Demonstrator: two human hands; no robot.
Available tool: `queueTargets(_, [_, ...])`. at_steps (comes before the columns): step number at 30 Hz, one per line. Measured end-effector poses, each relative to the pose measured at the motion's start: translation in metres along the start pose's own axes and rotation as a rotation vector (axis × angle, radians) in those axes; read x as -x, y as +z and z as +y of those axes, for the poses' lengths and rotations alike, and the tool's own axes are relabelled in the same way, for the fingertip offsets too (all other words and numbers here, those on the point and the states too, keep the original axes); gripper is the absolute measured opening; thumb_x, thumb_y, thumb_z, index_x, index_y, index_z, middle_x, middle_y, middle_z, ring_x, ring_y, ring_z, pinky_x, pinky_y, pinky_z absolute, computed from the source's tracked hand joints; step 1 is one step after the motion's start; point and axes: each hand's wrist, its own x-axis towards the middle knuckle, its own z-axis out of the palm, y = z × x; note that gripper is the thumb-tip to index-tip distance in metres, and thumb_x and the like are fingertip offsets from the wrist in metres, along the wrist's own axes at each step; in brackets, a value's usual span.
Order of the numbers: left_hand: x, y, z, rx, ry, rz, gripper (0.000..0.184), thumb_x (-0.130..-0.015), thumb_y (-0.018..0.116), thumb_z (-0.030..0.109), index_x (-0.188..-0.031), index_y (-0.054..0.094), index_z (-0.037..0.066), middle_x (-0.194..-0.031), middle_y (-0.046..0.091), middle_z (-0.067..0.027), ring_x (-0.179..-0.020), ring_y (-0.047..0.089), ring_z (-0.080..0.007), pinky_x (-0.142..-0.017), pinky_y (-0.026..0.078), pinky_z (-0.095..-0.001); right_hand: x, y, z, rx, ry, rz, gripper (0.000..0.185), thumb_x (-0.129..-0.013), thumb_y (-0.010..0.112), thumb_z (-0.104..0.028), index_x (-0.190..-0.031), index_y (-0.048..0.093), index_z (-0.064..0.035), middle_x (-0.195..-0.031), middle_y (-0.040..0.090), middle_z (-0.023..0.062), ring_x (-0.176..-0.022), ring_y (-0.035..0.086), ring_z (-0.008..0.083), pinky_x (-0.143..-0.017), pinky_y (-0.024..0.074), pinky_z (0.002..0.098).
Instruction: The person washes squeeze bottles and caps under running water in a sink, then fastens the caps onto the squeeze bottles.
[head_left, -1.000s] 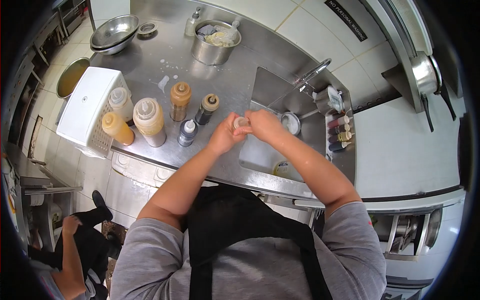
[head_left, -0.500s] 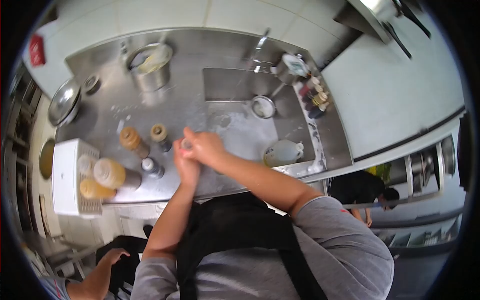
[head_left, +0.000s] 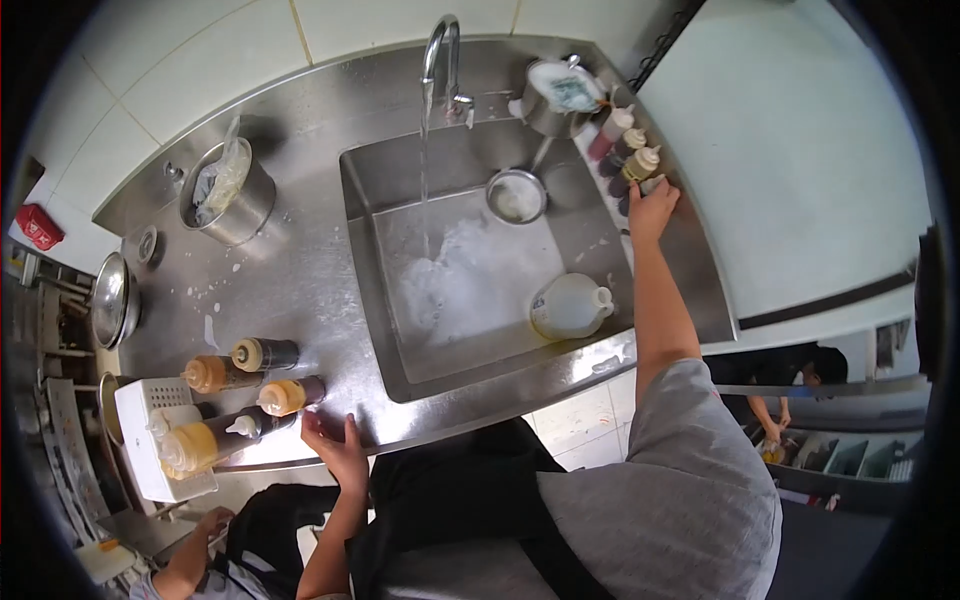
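My right hand point(head_left: 652, 210) closes around the top of a dark squeeze bottle point(head_left: 652, 185) at the sink's right edge; the fingers hide much of it. Beside it stand more squeeze bottles, among them a yellow-topped bottle point(head_left: 642, 163) and a red bottle point(head_left: 612, 130). My left hand point(head_left: 338, 452), thumb and fingers apart and holding nothing, is at the counter's front edge. Near its fingertips is an orange-topped squeeze bottle point(head_left: 285, 397). Around that are a dark bottle with a white nozzle point(head_left: 250, 425), an orange bottle point(head_left: 212, 373) and a tan-capped dark bottle point(head_left: 265, 354).
Water runs from the tap point(head_left: 440, 60) into the sink point(head_left: 375, 300). Inside are a round strainer point(head_left: 517, 196) and a plastic jug point(head_left: 568, 307). Metal pots point(head_left: 245, 205) stand on the counter, with a white basket point(head_left: 150, 440) at left. Other people are at lower left and right.
My hands were together around a bottle and have parted. The orange-topped bottle now stands at left. My right hand moved to the bottles right of the sink. Water now visibly pours.
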Motion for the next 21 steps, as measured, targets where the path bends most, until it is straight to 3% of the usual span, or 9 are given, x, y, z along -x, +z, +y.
queueTargets(3, [0.000, -0.001, 0.018, -0.220, -0.003, -0.190, 0.052, -0.072, 0.077, 0.007, -0.110, 0.043, -0.001, -0.109, 0.043, -0.0175, -0.106, 0.046, -0.0330, -0.097, 0.038, -0.0408, 0.010, 0.010, 0.012, 0.041, -0.189, 0.071, 0.054, -0.077, 0.074, -0.017, -0.119, 0.047, 0.0054, -0.107, 0.049, 0.0228, -0.102, 0.049, 0.0407, -0.090, 0.0410, 0.0474])
queueTargets(5, [-0.004, 0.010, 0.038, -0.366, 0.211, -0.385, 0.069, -0.065, 0.084, 0.018, -0.118, 0.044, 0.000, -0.116, 0.044, -0.0219, -0.111, 0.045, -0.0367, -0.098, 0.038, -0.0431, 0.024, 0.014, 0.016, 0.019, -0.200, 0.081, 0.055, -0.079, 0.073, -0.017, -0.121, 0.046, 0.0046, -0.108, 0.051, 0.0221, -0.102, 0.050, 0.0394, -0.090, 0.0418, 0.0465])
queueTargets(8, [-0.017, 0.048, 0.082, -0.389, 0.514, -0.652, 0.087, -0.065, 0.083, 0.036, -0.134, 0.040, 0.005, -0.137, 0.037, -0.0236, -0.130, 0.035, -0.0384, -0.107, 0.029, -0.0515, 0.039, 0.008, 0.020, -0.394, -0.050, -0.049, 0.059, -0.081, 0.072, -0.015, -0.129, 0.042, 0.0014, -0.110, 0.056, 0.0201, -0.101, 0.056, 0.0339, -0.090, 0.0439, 0.0413])
queueTargets(10, [-0.018, 0.090, 0.115, -0.553, 0.590, -0.903, 0.091, -0.067, 0.078, 0.047, -0.139, 0.039, 0.009, -0.143, 0.034, -0.0196, -0.136, 0.029, -0.0369, -0.109, 0.023, -0.0562, 0.039, 0.004, 0.004, -0.665, -0.018, -0.171, 0.068, -0.080, 0.074, -0.014, -0.136, 0.037, -0.0023, -0.112, 0.059, 0.0180, -0.099, 0.059, 0.0281, -0.088, 0.0460, 0.0371])
queueTargets(12, [-0.017, 0.137, 0.139, -0.464, 0.712, -0.934, 0.085, -0.070, 0.075, 0.048, -0.139, 0.041, 0.012, -0.145, 0.034, -0.0161, -0.138, 0.027, -0.0354, -0.110, 0.021, -0.0576, 0.036, 0.008, -0.027, -0.692, -0.123, -0.262, 0.071, -0.079, 0.075, -0.013, -0.138, 0.036, -0.0041, -0.111, 0.059, 0.0172, -0.097, 0.059, 0.0267, -0.087, 0.0467, 0.0363])
queueTargets(14, [-0.030, 0.190, 0.142, -0.369, 0.833, -0.778, 0.077, -0.076, 0.072, 0.045, -0.137, 0.042, 0.011, -0.143, 0.036, -0.0168, -0.136, 0.029, -0.0363, -0.110, 0.021, -0.0579, 0.031, 0.013, -0.070, -0.714, -0.299, -0.437, 0.078, -0.077, 0.076, -0.014, -0.141, 0.032, -0.0073, -0.111, 0.060, 0.0152, -0.096, 0.060, 0.0263, -0.086, 0.0474, 0.0360])
queueTargets(18, [-0.121, 0.266, 0.137, -0.180, 0.442, -0.319, 0.055, -0.088, 0.062, 0.035, -0.131, 0.047, 0.005, -0.139, 0.041, -0.0206, -0.129, 0.038, -0.0379, -0.107, 0.030, -0.0504, 0.036, 0.054, -0.151, -0.860, -0.461, -0.702, 0.076, -0.079, 0.074, -0.017, -0.142, 0.031, -0.0107, -0.128, 0.052, 0.0169, -0.111, 0.056, 0.0336, -0.094, 0.0444, 0.0404])
queueTargets(19, [-0.150, 0.274, 0.137, -0.080, 0.335, -0.281, 0.050, -0.090, 0.059, 0.035, -0.128, 0.049, 0.004, -0.135, 0.044, -0.0206, -0.127, 0.041, -0.0350, -0.105, 0.033, -0.0456, 0.040, 0.067, -0.171, -0.966, -0.534, -0.679, 0.074, -0.080, 0.073, -0.017, -0.141, 0.032, -0.0108, -0.134, 0.048, 0.0185, -0.117, 0.053, 0.0360, -0.097, 0.0429, 0.0420])
queueTargets(21, [-0.197, 0.284, 0.149, 0.021, 0.236, -0.229, 0.047, -0.093, 0.055, 0.036, -0.125, 0.051, 0.002, -0.131, 0.048, -0.0207, -0.125, 0.045, -0.0321, -0.104, 0.036, -0.0407, 0.043, 0.082, -0.205, -0.970, -0.572, -0.954, 0.071, -0.081, 0.069, -0.012, -0.140, 0.029, -0.0111, -0.141, 0.040, 0.0191, -0.126, 0.045, 0.0376, -0.101, 0.0401, 0.0432])
